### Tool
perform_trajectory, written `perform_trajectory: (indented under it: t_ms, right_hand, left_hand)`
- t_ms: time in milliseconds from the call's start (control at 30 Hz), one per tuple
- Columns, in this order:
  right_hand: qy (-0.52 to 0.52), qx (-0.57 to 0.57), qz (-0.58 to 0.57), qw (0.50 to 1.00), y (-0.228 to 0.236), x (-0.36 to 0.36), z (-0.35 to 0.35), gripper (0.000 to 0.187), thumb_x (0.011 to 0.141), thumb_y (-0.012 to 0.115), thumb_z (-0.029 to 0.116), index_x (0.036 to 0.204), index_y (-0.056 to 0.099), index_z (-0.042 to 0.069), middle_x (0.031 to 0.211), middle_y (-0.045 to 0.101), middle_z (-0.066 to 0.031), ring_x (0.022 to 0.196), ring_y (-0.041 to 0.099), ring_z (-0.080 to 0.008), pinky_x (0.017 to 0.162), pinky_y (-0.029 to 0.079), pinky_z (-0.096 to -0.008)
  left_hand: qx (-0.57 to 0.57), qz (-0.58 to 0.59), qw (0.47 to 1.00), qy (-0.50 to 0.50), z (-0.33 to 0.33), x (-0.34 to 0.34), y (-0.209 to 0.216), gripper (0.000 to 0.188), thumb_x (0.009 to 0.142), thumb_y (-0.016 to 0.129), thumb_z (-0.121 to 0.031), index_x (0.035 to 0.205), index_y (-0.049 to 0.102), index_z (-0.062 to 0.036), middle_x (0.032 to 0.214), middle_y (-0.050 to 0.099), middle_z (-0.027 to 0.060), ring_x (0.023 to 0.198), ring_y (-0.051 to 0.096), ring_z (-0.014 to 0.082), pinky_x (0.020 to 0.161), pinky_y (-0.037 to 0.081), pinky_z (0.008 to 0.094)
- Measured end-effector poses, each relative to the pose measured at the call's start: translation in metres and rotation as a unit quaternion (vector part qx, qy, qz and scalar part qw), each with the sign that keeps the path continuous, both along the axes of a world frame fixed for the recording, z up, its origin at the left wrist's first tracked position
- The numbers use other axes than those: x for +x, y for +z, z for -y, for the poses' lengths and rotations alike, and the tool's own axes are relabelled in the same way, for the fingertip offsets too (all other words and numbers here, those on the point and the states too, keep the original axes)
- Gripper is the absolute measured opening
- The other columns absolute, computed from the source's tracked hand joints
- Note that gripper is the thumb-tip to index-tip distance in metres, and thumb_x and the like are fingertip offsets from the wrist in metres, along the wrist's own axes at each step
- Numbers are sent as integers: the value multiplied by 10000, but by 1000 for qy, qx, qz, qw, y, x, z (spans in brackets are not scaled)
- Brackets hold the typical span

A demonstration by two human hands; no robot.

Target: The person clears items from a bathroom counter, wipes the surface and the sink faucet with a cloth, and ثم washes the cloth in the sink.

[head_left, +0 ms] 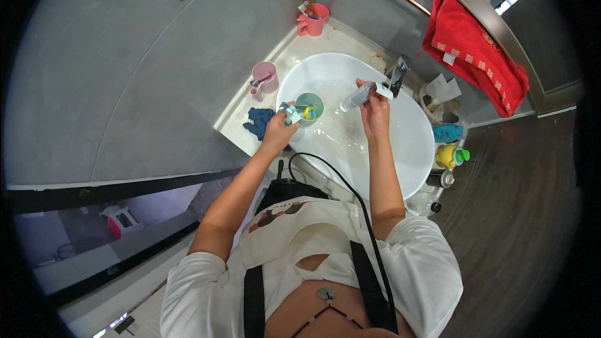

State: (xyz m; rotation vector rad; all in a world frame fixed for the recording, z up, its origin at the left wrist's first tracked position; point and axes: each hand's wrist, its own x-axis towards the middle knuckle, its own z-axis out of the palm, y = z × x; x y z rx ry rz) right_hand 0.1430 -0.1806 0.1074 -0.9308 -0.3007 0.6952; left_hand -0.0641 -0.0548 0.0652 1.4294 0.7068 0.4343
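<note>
The left hand (278,130) has its fingers curled around the handle side of a pale green cup (308,98), which is over the left part of the basin with a small yellow object (310,112) inside. The right hand (376,119) is closed on a pale tube (355,98), its narrower end toward the cup and its other end near the tap (399,75). Beneath both lies the white basin (410,156), with water in it. Left of the basin sit a crumpled blue cloth (258,123) and a pink mug (267,72); on the right stand a blue bottle (448,133) and a yellow bottle (446,156). A red towel (472,50) hangs beyond.
</note>
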Motion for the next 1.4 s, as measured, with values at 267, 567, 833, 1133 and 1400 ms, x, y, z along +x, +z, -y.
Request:
perform_trajectory:
  t_ms: [267,567,833,1133,1400]
  right_hand:
    - [106,-12,197,975,29,-47,-34,236,792,487,-52,1009,542,24,1087,568,-104,1144,461,-259,986,329,-367]
    - [80,-208,437,871,-8,-60,-28,234,785,512,36,987,622,77,1109,562,-140,1114,484,-265,938,362,-338]
    - [-211,-286,519,777,-11,30,10,274,785,509,32,1049,576,60,1162,520,-150,1114,470,-276,944,351,-347]
    - [-200,-554,610,530,-20,126,14,510,771,525,105,1256,382,40,1307,385,-148,1236,327,-290,1007,232,-473]
    - [-207,-578,619,490,-40,81,24,496,749,541,102,1230,423,96,1328,370,-94,1279,243,-279,1009,162,-537]
  left_hand:
    - [5,-5,1000,5,7,9,13,505,730,605,-15,1208,447,4,1091,538,79,983,485,140,867,362,254]
    - [-35,19,999,33,6,6,-7,467,723,614,-11,1166,465,4,1071,557,79,986,505,134,837,387,253]
    - [-65,32,997,35,2,8,7,321,720,613,-20,1025,516,2,924,551,40,861,486,100,785,378,223]
    - [-69,-5,997,25,6,7,-2,439,725,610,-8,1145,484,10,1015,573,56,906,507,104,799,387,230]
    - [-48,-37,996,65,3,3,-20,481,715,620,-26,1173,477,-1,1015,592,85,895,526,133,798,397,250]
